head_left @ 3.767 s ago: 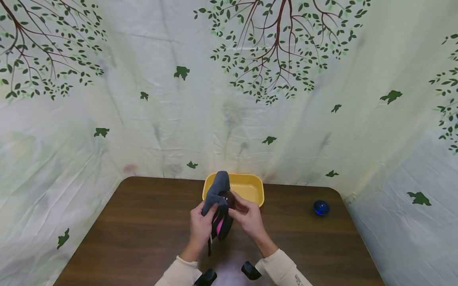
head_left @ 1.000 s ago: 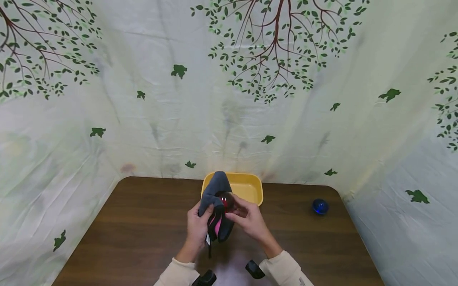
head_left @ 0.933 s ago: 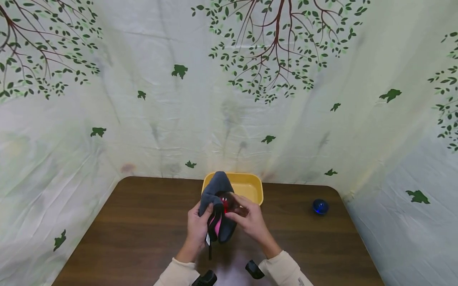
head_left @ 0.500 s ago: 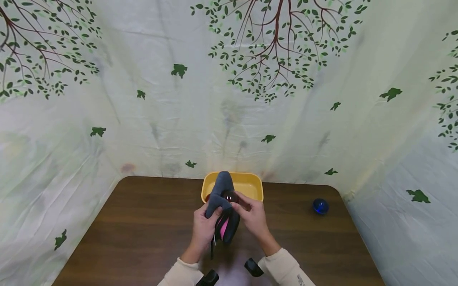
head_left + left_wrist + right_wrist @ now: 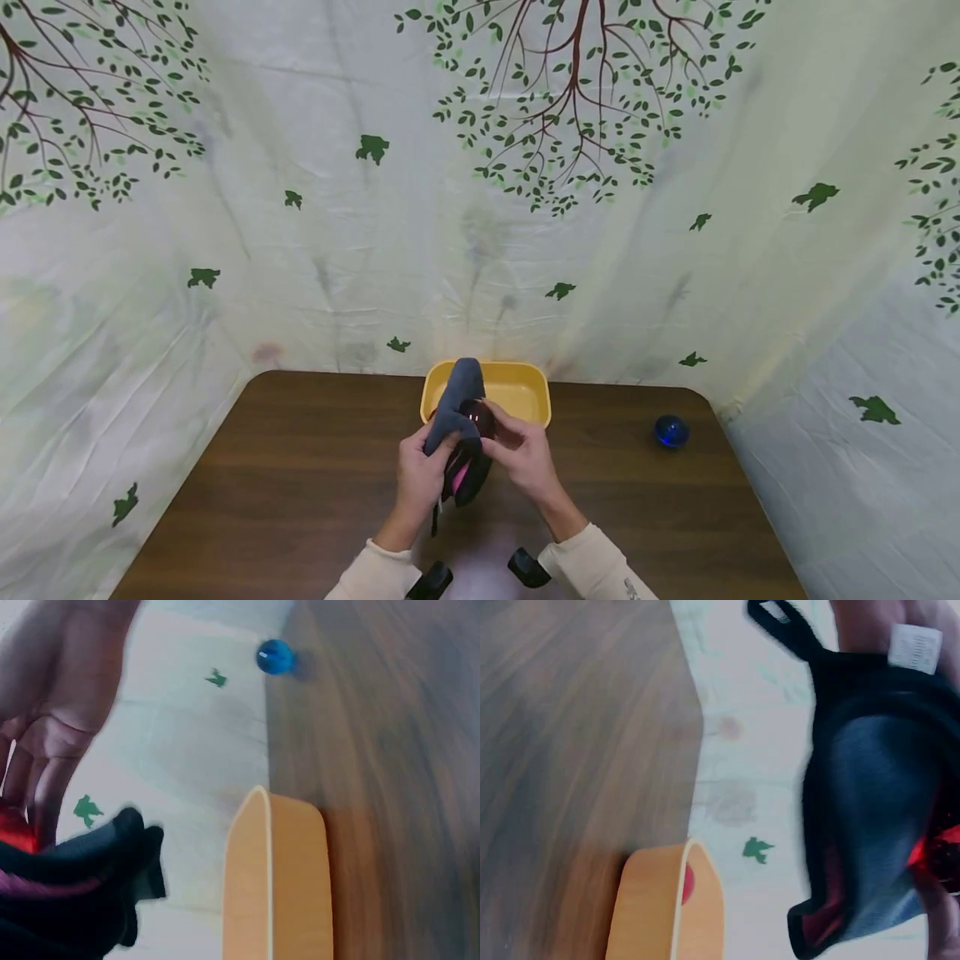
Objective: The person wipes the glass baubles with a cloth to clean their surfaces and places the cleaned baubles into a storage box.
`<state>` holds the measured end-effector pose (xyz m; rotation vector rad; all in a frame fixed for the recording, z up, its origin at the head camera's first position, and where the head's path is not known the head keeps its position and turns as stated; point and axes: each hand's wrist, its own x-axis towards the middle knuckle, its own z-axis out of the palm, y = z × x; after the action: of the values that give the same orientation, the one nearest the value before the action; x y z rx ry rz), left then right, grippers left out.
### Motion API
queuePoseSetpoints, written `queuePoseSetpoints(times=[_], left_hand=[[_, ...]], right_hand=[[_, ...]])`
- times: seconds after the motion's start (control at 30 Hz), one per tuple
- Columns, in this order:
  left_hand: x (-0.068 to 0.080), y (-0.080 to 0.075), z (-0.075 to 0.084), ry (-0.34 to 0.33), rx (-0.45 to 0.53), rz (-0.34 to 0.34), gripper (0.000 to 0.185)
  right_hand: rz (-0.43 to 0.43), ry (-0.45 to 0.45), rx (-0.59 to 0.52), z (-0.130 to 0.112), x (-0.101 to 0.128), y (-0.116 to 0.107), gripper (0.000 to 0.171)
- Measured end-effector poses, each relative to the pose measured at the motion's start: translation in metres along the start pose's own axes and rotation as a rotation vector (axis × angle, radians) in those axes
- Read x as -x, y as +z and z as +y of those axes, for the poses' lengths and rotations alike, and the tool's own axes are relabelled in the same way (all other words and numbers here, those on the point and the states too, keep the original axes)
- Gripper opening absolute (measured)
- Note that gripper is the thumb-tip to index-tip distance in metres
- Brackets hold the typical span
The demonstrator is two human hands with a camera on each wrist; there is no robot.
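My left hand grips a blue-grey padded cloth piece that looks like an oven mitt, thumb on top. It has black trim, a pink inside, a hanging loop and a white tag, clear in the right wrist view. A shiny dark red see-through ball is pinched between thumb and fingers of my right hand, against the cloth's fold. The cloth hides part of the ball. In the right wrist view the ball glows red beside the cloth. Both hands are held before the yellow tray.
A blue see-through ball rests on the brown wooden table at the right. Inside the tray, at its left end, part of a red thing shows. A leaf-patterned cloth hangs behind and at the sides.
Both hands make small shifts left and right, the cloth and red ball moving with them. The cloth's fold and tilt against the ball vary. The tray and blue ball stay put.
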<state>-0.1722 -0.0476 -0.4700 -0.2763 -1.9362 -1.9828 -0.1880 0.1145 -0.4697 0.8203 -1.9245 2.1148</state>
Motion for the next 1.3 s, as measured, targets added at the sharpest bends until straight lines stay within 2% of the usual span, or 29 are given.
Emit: queuePoseSetpoints(times=[0.07, 0.17, 0.23, 0.3, 0.43, 0.63, 0.7, 0.77, 0.83, 0.97, 1.03, 1.13, 1.2, 1.3], left_hand=[[-0.002, -0.002, 0.002, -0.066, 0.038, 0.023, 0.019], [-0.002, -0.004, 0.004, -0.167, 0.122, 0.034, 0.024], [-0.002, -0.005, 0.005, -0.198, 0.166, 0.028, 0.026], [0.000, -0.005, 0.004, -0.187, 0.169, 0.016, 0.025], [0.002, -0.004, 0.002, -0.056, 0.095, -0.020, 0.025], [0.001, 0.000, 0.000, 0.238, -0.084, -0.087, 0.055], [0.002, 0.001, 0.007, 0.274, -0.122, -0.091, 0.056], [0.002, 0.001, 0.016, 0.240, -0.117, -0.092, 0.054], [0.002, 0.001, 0.021, 0.164, -0.105, -0.078, 0.051], [0.000, -0.001, 0.010, 0.002, -0.040, -0.005, 0.029], [-0.002, -0.002, 0.002, -0.070, 0.028, 0.027, 0.022], [-0.003, -0.003, 0.004, -0.188, 0.156, 0.051, 0.024], [-0.003, -0.003, 0.004, -0.228, 0.208, 0.054, 0.028], [-0.001, -0.003, 0.003, -0.210, 0.190, 0.039, 0.026]], right_hand=[[-0.050, -0.111, 0.018, 0.003, 0.001, 0.000, 0.055], [-0.112, -0.215, 0.066, 0.006, 0.002, 0.000, 0.062], [-0.119, -0.228, 0.096, 0.006, 0.003, -0.001, 0.062], [-0.091, -0.184, 0.115, 0.005, 0.004, -0.001, 0.060], [0.010, -0.003, 0.106, 0.001, 0.004, 0.002, 0.051], [0.141, 0.293, 0.044, -0.003, 0.001, 0.006, 0.033], [0.165, 0.334, 0.030, -0.003, 0.001, 0.007, 0.032], [0.170, 0.330, 0.008, -0.003, 0.000, 0.008, 0.032], [0.156, 0.295, -0.013, -0.002, 0.001, 0.008, 0.034], [0.087, 0.134, -0.036, 0.001, 0.001, 0.007, 0.048], [0.037, 0.044, -0.042, 0.003, -0.001, 0.007, 0.053], [-0.021, -0.045, -0.050, 0.004, -0.002, 0.007, 0.056], [-0.020, -0.036, -0.028, 0.003, -0.003, 0.007, 0.056], [0.027, 0.058, 0.007, 0.003, -0.004, 0.007, 0.053]])
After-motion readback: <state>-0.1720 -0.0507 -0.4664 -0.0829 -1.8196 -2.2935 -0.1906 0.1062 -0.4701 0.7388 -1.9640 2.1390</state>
